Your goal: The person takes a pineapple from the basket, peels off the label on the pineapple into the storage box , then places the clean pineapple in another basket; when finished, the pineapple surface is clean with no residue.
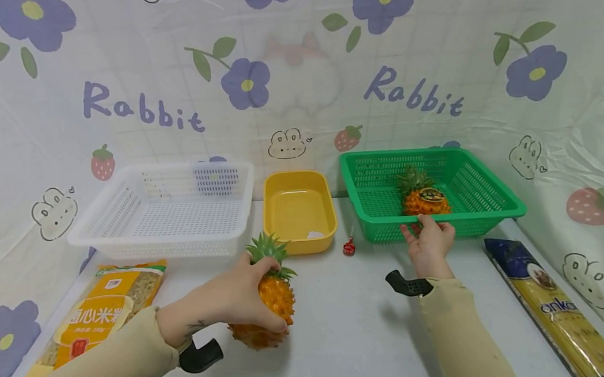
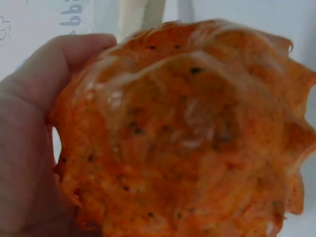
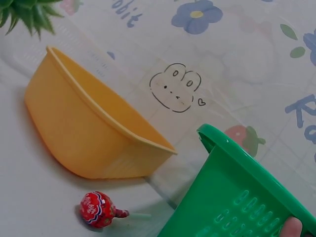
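Note:
My left hand [image 1: 241, 296] grips a small orange pineapple [image 1: 276, 299], its thumb across the near side. The fruit's green leafy crown points up and away. Spiky orange skin of that pineapple [image 2: 187, 133] fills most of the left wrist view; whether it touches the table I cannot tell. At the front of the green basket [image 1: 357, 208], my right hand [image 1: 431, 247] holds the rim, with fingers just below it. Inside lies a second pineapple [image 1: 426, 203] with a dark label. One fingertip [image 3: 291, 228] shows against the green basket [image 3: 232, 177] in the right wrist view.
A white basket [image 1: 181, 245] stands at the back left, a yellow tub [image 1: 301, 246] in the middle. Between tub and green basket lies a red-wrapped lollipop [image 1: 349, 247]. A pasta bag [image 1: 99, 310] lies at left, a long noodle pack [image 1: 553, 306] at right. Patterned cloth hangs behind.

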A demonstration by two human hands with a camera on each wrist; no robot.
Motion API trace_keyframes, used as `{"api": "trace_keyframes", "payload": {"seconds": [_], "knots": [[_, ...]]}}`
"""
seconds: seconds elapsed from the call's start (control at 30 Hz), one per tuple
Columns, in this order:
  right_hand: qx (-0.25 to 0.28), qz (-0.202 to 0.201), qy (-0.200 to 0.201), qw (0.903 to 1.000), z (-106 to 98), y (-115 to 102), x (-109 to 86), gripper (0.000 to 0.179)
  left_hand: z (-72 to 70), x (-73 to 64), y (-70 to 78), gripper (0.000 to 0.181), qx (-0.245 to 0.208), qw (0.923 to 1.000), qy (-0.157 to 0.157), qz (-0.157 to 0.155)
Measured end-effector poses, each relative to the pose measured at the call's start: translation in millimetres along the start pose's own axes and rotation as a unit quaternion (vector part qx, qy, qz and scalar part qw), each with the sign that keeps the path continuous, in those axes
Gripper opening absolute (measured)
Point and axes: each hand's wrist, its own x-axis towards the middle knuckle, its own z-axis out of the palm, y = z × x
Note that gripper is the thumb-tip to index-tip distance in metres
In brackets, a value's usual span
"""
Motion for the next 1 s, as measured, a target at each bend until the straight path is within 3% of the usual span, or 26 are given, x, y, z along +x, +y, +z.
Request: {"api": "trace_keyframes", "payload": {"seconds": [0.23, 0.43, 0.6, 0.7, 0.8, 1.0], "knots": [[-0.003, 0.0, 0.0, 1.0, -0.5, 0.2, 1.1, 0.032, -38.6, -6.1, 12.8, 0.082, 0.023, 0.9995, 0.016, 0.011], [0.0, 0.0, 0.001, 1.0, -0.8, 0.2, 1.6, 0.032, -83.3, 2.2, 16.2, 0.085, 0.046, 0.9976, 0.043, 0.03], [0.001, 0.002, 0.003, 1.0, -0.7, -0.9, 2.1, 0.032, -112.9, 22.4, 8.7, 0.088, 0.104, 0.9915, 0.075, 0.021], [0.001, 0.003, 0.005, 1.0, -1.2, -1.3, 2.6, 0.032, -125.8, 38.9, -1.2, 0.088, 0.116, 0.9897, 0.082, 0.009], [0.004, 0.005, 0.003, 1.0, -1.6, -1.1, 2.5, 0.032, -136.1, 55.6, -12.4, 0.087, 0.118, 0.9895, 0.084, 0.001], [0.0, -0.001, -0.002, 1.0, -0.9, 0.0, 1.0, 0.031, -153.1, 85.0, -37.0, 0.089, 0.161, 0.9845, 0.066, -0.022]]}}
